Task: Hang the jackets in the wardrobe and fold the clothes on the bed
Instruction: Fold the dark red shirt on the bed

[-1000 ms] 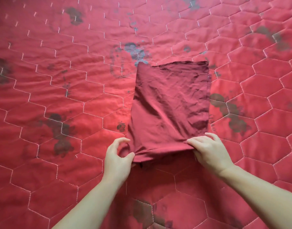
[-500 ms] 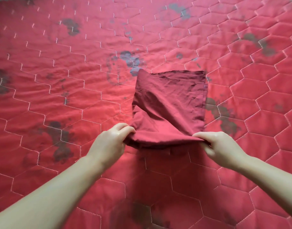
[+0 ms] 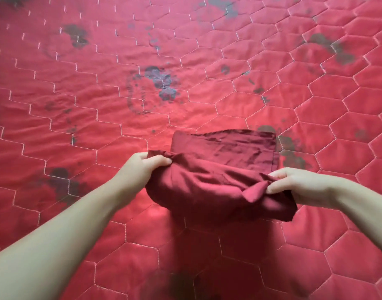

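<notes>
A dark red folded garment (image 3: 218, 182) lies partly on the bed, its far edge flat on the quilt and its near edge lifted and curled over toward that far edge. My left hand (image 3: 140, 167) grips the lifted near-left corner, fingers curled round the cloth. At the near-right corner my right hand (image 3: 293, 185) pinches the fabric between thumb and fingers. Both forearms reach in from the bottom of the view.
A red quilted bedspread (image 3: 99, 105) with hexagon stitching and dark floral prints fills the whole view. No other clothes, hangers or wardrobe are visible.
Both hands have lifted the garment's near edge off the bed and carried it forward over the rest, so the cloth now shows about half its earlier length.
</notes>
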Demonstrator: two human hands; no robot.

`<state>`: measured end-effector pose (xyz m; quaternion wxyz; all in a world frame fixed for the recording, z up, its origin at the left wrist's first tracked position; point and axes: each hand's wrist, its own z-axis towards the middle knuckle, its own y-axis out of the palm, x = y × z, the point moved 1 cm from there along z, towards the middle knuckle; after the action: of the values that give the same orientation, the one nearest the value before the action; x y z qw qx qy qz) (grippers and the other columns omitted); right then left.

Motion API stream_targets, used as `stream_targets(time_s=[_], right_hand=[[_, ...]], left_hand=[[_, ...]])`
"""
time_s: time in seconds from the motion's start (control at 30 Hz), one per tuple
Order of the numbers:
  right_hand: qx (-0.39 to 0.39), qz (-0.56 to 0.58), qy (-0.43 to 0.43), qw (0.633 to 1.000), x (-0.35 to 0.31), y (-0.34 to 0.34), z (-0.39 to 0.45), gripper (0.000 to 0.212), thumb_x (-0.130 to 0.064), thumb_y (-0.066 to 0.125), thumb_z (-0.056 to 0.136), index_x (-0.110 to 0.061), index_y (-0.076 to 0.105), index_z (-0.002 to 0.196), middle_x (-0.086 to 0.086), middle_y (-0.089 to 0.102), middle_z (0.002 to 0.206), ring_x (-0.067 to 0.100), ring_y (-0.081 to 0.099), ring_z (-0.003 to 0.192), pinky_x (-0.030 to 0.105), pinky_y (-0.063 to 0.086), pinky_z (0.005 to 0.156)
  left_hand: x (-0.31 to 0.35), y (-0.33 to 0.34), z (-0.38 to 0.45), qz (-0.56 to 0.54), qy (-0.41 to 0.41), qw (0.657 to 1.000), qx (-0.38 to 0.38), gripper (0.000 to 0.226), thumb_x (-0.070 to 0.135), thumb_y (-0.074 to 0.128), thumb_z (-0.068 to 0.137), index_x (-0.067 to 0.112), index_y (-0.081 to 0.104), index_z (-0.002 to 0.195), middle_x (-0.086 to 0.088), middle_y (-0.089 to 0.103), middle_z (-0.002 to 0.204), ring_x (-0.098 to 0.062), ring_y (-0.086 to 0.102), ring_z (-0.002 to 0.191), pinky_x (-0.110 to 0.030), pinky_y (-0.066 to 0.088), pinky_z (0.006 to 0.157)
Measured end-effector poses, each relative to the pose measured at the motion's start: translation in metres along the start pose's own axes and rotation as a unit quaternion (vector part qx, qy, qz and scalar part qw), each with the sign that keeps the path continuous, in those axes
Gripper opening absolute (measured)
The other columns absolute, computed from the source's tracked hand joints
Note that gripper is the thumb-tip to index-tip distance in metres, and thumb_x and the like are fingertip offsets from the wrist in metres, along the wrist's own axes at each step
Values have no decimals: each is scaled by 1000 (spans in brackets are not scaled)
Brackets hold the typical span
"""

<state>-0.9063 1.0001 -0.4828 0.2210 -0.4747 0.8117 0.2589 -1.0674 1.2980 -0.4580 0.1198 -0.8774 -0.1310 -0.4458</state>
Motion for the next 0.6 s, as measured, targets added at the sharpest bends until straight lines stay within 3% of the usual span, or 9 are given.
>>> stream_targets(time_s=[0.07, 0.17, 0.2, 0.27, 0.33, 0.37, 0.43, 0.53, 0.6], right_hand=[[63, 73, 9, 995, 9, -11, 10, 33, -8, 67, 73, -1, 69, 105, 17, 72, 99, 22, 68, 79, 26, 54, 60], [204, 103, 25, 973, 30, -20, 28, 27, -10, 59, 89, -1, 65, 114, 20, 70, 101, 26, 59, 82, 31, 44, 61], [255, 92, 32, 962, 37, -22, 34, 25, -15, 59, 92, -2, 66, 113, 15, 70, 92, 23, 56, 77, 30, 40, 58], [330, 60, 7, 942, 46, -21, 40, 26, -29, 59, 94, -10, 68, 110, -2, 67, 75, 18, 53, 63, 26, 37, 55], [351, 41, -81, 932, 46, -16, 39, 34, -47, 62, 86, -27, 63, 114, -16, 68, 93, 3, 61, 81, 21, 45, 67], [339, 10, -120, 933, 44, -11, 37, 40, -52, 66, 80, -37, 58, 116, -27, 64, 103, -11, 57, 96, 9, 43, 76], [329, -83, -145, 929, 40, -4, 37, 40, -42, 76, 77, -46, 55, 111, -38, 59, 106, -22, 49, 103, -4, 34, 78], [392, -146, -210, 884, 29, -8, 44, 14, -12, 73, 83, -26, 68, 84, -14, 70, 89, 6, 63, 89, 6, 41, 76], [444, -134, -258, 848, 13, -14, 46, 14, -9, 69, 85, -22, 68, 80, -13, 70, 85, 1, 62, 83, 8, 41, 77]], left_hand=[[-12, 15, 15, -62, -80, 994, 47, 28, 43, 72, 74, 20, 76, 89, 0, 75, 88, -16, 69, 76, -28, 48, 69], [-30, 34, 28, -137, -132, 981, -30, 56, 67, 61, 72, 23, 72, 103, 3, 72, 80, -14, 66, 68, -28, 45, 65], [-36, 39, 30, -114, -121, 985, -36, 49, 63, 66, 70, 25, 73, 101, 7, 71, 75, -10, 64, 63, -26, 43, 61], [-47, 45, 37, -28, -73, 997, -1, 9, 35, 75, 78, 29, 75, 86, 18, 72, 72, 4, 65, 62, -17, 46, 58], [-55, 47, 43, 36, -38, 998, 28, 7, 19, 73, 84, 26, 72, 82, 18, 74, 79, 7, 67, 68, -9, 47, 56], [-59, 46, 48, 58, -26, 997, 33, 7, 19, 70, 86, 26, 71, 87, 17, 75, 83, 6, 68, 72, -7, 46, 58], [-59, 44, 53, 87, 2, 995, 53, 10, 21, 64, 91, 30, 68, 94, 26, 72, 87, 12, 64, 78, -4, 44, 63], [-55, 41, 55, 79, 60, 990, 102, 18, 21, 57, 96, 38, 63, 98, 32, 68, 92, 19, 58, 85, 1, 40, 71], [-58, 40, 52, 51, 96, 977, 182, 17, 22, 56, 96, 38, 63, 96, 26, 69, 93, 14, 60, 86, -2, 42, 74]])
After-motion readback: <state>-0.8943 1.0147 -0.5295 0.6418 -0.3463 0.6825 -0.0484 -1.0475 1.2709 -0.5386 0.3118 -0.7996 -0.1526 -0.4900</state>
